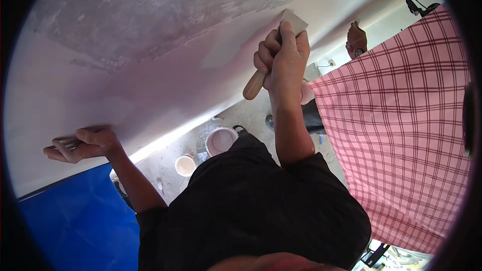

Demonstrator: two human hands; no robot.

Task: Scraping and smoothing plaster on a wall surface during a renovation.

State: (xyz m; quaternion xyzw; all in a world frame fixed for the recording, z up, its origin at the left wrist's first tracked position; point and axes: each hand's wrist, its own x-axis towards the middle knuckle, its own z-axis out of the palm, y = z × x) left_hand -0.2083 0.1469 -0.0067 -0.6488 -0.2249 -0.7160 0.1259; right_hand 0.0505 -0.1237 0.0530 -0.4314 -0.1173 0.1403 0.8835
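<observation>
My right hand [283, 65] grips a putty knife by its wooden handle [253, 86]. Its flat metal blade [296, 22] is at the white wall [125, 100], near the lower edge of a mottled grey patch [165, 10]. My left hand [83, 144] rests against the wall lower on the left, fingers apart and slightly curled, holding nothing that I can see.
Below are a large bucket [221, 141] and a small white tub [186, 164] on the dusty floor [186, 133]. A blue sheet [75, 216] is at lower left. Right: pink checked fabric [396, 130], another person's hand [355, 37] by the wall, a dark-clad leg [311, 115] and a socket [330, 63].
</observation>
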